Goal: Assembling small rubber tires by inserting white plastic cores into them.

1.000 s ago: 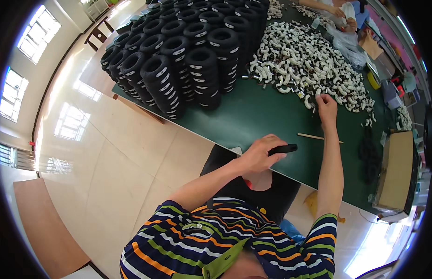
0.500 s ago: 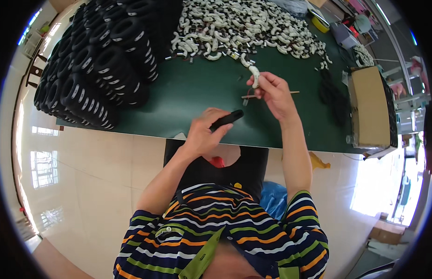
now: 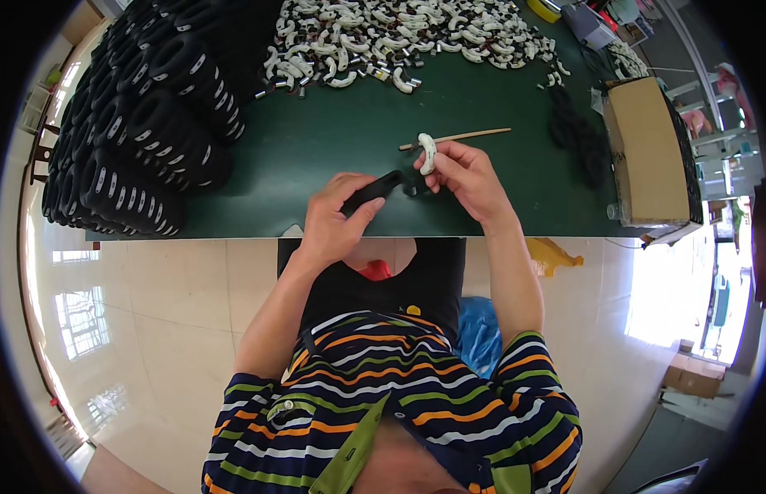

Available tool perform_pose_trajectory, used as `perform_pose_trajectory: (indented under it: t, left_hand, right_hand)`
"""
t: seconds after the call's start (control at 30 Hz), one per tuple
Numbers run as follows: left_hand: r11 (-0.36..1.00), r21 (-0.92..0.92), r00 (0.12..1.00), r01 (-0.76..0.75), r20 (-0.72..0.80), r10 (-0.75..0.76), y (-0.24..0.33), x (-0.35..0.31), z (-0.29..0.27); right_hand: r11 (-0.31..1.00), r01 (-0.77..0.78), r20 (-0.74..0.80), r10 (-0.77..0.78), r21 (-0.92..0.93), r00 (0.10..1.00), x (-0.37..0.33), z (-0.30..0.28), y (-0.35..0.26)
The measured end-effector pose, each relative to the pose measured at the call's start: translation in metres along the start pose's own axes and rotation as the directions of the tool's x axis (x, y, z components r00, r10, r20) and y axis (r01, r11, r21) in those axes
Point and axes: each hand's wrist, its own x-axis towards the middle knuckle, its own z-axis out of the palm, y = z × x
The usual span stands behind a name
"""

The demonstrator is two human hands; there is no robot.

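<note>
At your far left, stacks of black rings (image 3: 136, 115) stand on the green table (image 3: 292, 156). Your left hand (image 3: 338, 216) is over the table's near edge, partly closed, with the thumb and curled fingers gripping a black piece (image 3: 373, 193). The long axis of that piece slants from your palm away and to the right, its free end pointing toward your other hand. Beyond it spreads a pile of white curved pieces (image 3: 383, 41).

Just right of the black piece's tip are small dark bits (image 3: 411, 188); you cannot tell here whether they hang from anything. Next comes one white curved piece (image 3: 428, 155), its long axis running nearly straight away from you, the far end leaning slightly left. A wooden stick (image 3: 478, 134) lies past it, slanting away to the right. Your right hand (image 3: 465, 174) is nearly closed, pinching the white piece between thumb and fingers. Further right are a dark heap (image 3: 577, 140) and a cardboard box (image 3: 651, 156).
</note>
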Motion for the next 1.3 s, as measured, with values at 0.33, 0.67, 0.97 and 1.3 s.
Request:
perform_pose_trajectory:
  t: [0.33, 0.67, 0.97, 1.3]
  left_hand:
    - [0.999, -0.016, 0.999, 0.051, -0.010, -0.051, 0.000, -0.001, 0.002]
    - [0.998, 0.015, 0.999, 0.053, -0.007, -0.053, 0.001, 0.000, 0.001]
    - [0.999, 0.028, 1.000, 0.027, -0.009, -0.027, 0.001, 0.002, 0.001]
    - [0.999, 0.022, 1.000, 0.030, 0.010, -0.030, 0.003, 0.002, 0.001]
  right_hand:
    - [0.993, -0.081, -0.101, 0.090, 0.089, 0.991, -0.021, -0.004, 0.015]
    - [0.757, -0.273, -0.559, -0.145, -0.594, 0.816, -0.059, -0.013, 0.004]
    - [0.447, -0.022, -0.312, -0.587, -0.894, 0.747, -0.071, -0.017, 0.015]
    - [0.311, 0.147, -0.066, -0.584, -0.939, 0.809, -0.046, 0.002, 0.024]
